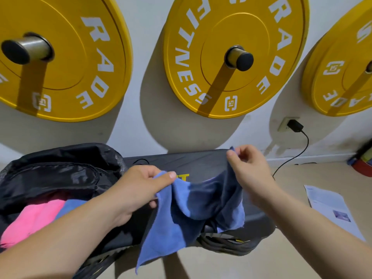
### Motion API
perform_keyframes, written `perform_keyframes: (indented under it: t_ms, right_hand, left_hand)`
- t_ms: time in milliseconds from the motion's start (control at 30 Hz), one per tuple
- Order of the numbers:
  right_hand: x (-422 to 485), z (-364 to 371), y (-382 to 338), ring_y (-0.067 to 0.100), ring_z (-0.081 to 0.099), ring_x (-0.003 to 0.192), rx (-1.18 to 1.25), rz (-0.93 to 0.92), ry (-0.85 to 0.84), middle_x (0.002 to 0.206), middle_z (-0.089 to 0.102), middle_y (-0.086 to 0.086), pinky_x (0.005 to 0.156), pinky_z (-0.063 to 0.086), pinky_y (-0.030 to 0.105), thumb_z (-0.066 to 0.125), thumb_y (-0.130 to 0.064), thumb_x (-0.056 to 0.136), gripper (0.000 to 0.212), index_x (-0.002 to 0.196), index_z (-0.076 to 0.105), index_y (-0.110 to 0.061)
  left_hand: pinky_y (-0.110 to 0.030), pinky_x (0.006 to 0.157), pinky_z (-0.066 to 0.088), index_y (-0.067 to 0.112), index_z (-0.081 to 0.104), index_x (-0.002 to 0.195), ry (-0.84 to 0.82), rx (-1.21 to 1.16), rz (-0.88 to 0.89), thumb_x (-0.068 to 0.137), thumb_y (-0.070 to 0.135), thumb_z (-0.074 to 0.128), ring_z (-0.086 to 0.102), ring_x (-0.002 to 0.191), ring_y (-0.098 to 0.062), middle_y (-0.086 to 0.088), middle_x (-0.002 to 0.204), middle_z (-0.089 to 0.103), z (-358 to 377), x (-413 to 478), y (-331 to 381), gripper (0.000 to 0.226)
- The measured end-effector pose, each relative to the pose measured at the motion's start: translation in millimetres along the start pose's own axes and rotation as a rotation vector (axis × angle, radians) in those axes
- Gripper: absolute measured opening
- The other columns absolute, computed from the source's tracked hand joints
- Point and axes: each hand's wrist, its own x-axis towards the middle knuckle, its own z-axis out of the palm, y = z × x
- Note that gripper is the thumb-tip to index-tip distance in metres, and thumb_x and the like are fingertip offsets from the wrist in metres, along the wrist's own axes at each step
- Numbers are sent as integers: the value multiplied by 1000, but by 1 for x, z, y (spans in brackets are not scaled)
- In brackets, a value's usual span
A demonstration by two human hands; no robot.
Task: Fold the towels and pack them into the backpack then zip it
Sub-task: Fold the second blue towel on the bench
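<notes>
A blue towel (pixel 181 214) hangs slack in the air between my two hands, above a black padded bench (pixel 197 162). My left hand (pixel 138 190) pinches one top corner between thumb and fingers. My right hand (pixel 249 170) pinches the other top corner, higher and further right. The black backpack (pixel 60 170) lies open on the left of the bench. Inside it lie a pink towel (pixel 30 218) and another blue towel (pixel 68 206), partly hidden by my left forearm.
Three yellow weight plates (pixel 231 57) hang on pegs on the white wall behind the bench. A black charger (pixel 295 125) sits in a wall socket with its cable trailing to the floor. A printed paper sheet (pixel 330 206) lies on the floor at right.
</notes>
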Motion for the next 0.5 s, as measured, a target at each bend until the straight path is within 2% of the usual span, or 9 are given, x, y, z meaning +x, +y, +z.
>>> perform_keyframes:
  t_ms: [100,200,300,400,500]
  right_hand:
    - [-26,23,-17,11,53,63,82,-17,-219,69,62,3,59,44,27,68,-21,94,16,88,66,-6]
    - [-41,35,-26,13,61,63,173,82,-363,73,73,9,54,48,26,70,-19,94,13,90,73,-8]
    - [-46,38,-30,19,65,64,164,75,-410,82,75,20,54,52,30,72,-21,93,13,88,75,-9]
    - [-48,39,-33,16,66,63,87,47,-409,78,75,17,55,58,31,72,-19,92,13,84,76,-9]
    - [-50,38,-35,22,69,65,36,43,-413,75,76,14,64,64,44,72,-20,91,15,81,76,-10]
  left_hand:
    - [-24,61,47,7,75,91,-94,-132,16,97,15,65,52,67,-16,-7,75,63,15,-2,0,14]
    - [-26,68,47,13,79,94,-97,-235,2,100,13,59,51,70,-13,-3,77,61,25,-1,0,21]
    - [-28,72,48,22,81,98,-80,-264,-5,101,16,57,52,72,-10,1,79,66,30,0,-1,26]
    - [-26,70,50,23,82,97,-20,-258,25,97,21,65,56,74,-13,-1,81,71,30,2,-2,17]
    - [-24,63,50,19,83,90,57,-305,29,90,22,74,57,68,-12,-2,75,71,28,2,-1,9]
